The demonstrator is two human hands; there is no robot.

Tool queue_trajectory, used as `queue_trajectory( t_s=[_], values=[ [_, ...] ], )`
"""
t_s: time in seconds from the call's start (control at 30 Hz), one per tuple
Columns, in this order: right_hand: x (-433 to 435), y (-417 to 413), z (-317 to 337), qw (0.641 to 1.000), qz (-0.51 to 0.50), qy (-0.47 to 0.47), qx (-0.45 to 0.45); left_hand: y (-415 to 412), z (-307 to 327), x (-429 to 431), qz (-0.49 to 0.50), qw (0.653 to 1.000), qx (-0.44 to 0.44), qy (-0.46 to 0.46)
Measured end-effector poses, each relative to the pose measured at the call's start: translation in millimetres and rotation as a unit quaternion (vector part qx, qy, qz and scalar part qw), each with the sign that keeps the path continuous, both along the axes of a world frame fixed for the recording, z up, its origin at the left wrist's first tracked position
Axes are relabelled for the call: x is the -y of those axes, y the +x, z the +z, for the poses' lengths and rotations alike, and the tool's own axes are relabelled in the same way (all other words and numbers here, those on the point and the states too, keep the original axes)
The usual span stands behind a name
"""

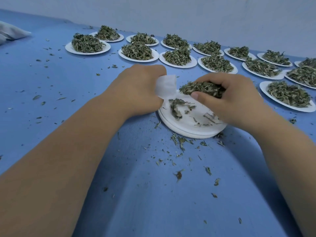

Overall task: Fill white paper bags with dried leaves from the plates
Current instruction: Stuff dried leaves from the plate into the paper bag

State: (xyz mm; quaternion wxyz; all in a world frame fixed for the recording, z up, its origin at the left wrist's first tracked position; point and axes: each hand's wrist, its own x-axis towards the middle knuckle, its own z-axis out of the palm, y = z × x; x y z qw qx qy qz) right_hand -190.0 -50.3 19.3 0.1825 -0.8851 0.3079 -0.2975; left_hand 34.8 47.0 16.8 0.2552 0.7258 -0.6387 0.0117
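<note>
Gripping a clump of dried leaves, the right hand curls its fingers and thumb round it just above a stack of white plates. The left hand pinches a small white paper bag, which hangs just left of the clump, over the stack's left edge; whether the bag's mouth is open cannot be told.

A blue table fills most of the view, with a white wall behind it. Along the table's far side stand two rows of full plates, each white and heaped with green dried leaves, running from the middle off to the right edge. The stack's top plate holds only a few leaf scraps. Loose crumbs lie scattered on the table, thickest just in front of the stack. A pale bundle rests at the far left.
</note>
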Motion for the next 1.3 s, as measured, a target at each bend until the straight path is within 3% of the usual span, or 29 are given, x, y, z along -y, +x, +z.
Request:
queue_trajectory(
  t_s=[0.13, 0.43, 0.7, 0.93, 1.2, 1.3],
  values=[
    [-7, 0, 9, 0.992, 0.055, 0.077, 0.082, -6, 3, -1, 0.001, 1.000, 0.017, 0.000],
    [-10, 10, 5, 0.993, 0.032, 0.103, 0.049, -21, 2, 0, -0.038, 0.999, -0.006, -0.005],
    [-15, 13, 8, 0.992, 0.034, 0.105, 0.063, -28, 1, 6, -0.009, 0.994, 0.107, -0.022],
    [-16, 17, 9, 0.982, 0.057, 0.161, 0.076, -30, 0, 9, 0.012, 0.995, 0.094, -0.013],
    [-14, 26, 2, 0.994, -0.006, 0.092, 0.065, -32, 0, 9, -0.001, 0.993, 0.107, -0.053],
    [-15, 26, 4, 0.987, -0.010, 0.123, 0.105, -30, -2, 9, -0.007, 0.992, 0.112, -0.051]
  ],
)
